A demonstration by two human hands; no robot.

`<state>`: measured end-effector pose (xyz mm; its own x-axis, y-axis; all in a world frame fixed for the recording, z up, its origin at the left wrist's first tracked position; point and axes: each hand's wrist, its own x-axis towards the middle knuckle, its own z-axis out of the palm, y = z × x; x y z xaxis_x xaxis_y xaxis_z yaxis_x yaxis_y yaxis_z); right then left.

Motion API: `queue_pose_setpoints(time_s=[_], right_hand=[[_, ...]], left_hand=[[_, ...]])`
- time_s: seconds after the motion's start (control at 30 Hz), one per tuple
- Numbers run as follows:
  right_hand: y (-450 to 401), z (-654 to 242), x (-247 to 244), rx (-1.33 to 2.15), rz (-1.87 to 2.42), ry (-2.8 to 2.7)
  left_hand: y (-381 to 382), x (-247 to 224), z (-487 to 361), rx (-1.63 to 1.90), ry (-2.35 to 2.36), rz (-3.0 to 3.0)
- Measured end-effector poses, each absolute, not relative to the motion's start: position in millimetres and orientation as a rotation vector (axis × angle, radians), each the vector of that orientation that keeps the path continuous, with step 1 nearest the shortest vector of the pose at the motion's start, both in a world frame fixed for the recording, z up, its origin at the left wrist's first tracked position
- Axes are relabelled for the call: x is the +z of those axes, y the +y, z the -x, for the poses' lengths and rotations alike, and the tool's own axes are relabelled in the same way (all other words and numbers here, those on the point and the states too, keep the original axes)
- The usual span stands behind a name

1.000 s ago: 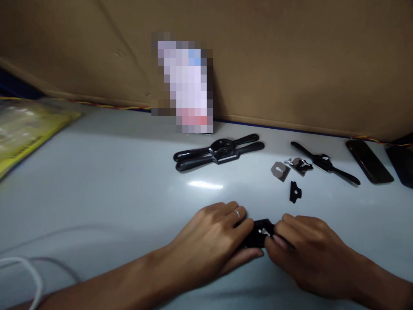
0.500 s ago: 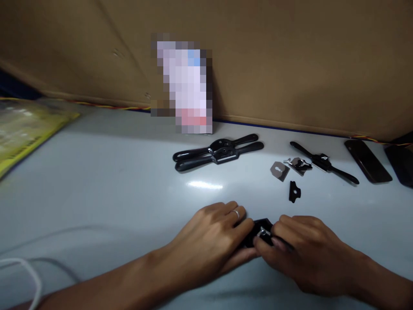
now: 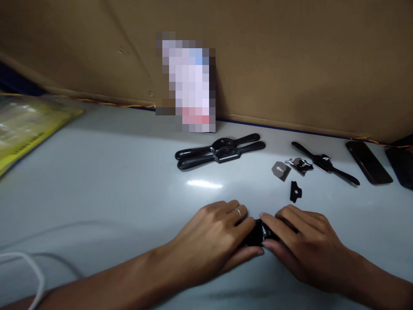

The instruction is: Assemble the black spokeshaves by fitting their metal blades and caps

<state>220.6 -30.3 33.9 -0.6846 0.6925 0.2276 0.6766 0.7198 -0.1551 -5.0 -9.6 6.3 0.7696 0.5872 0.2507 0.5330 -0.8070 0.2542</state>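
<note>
Brown board (image 3: 290, 64) backs a pale desk (image 3: 112, 181). At left lies a plastic bag (image 3: 35, 133), then two black handled tools (image 3: 226, 152). In front of them, the left hand (image 3: 219, 232) has its grip around one end of a black piece (image 3: 256, 236); the right hand (image 3: 306, 241) seems to grasp its other end, though much is hidden. Farther right lie a slim tool (image 3: 322, 162) and a phone (image 3: 369, 162).

Pale grey tabletop (image 3: 97, 172), glossy. Upper left: clear bag (image 3: 29, 133) with yellow edge. Upper centre: blurred pale packet (image 3: 193, 86), upright. Mid-frame: two black two-handled tools (image 3: 224, 150), side by side. Right of centre: third tool (image 3: 322, 162), slotted grey plate (image 3: 277, 174), metal-and-black cluster (image 3: 302, 165), small black plate (image 3: 294, 196). Far right: phone-like slab (image 3: 369, 162), plus cut-off dark object (image 3: 400, 165), can't tell what.
</note>
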Motion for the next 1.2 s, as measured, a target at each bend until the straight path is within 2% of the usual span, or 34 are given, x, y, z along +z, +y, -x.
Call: queue_pose_setpoints(time_s=[0.5,0.73,0.9,1.2], right_hand=[[-27,-218,23,0.276,1.097,-2.546],[-27,-213,23,0.642,1.174,-2.246],[-24,-214,26,0.768,1.262,-2.13],[2,-236,31,0.492,1.402,-2.086]], left_hand=[[-11,5,4,0.517,0.893,-2.827],[-11,6,4,0.488,0.873,-2.826],[-10,6,4,0.485,0.882,-2.843],[-10,7,3,0.483,0.868,-2.858]])
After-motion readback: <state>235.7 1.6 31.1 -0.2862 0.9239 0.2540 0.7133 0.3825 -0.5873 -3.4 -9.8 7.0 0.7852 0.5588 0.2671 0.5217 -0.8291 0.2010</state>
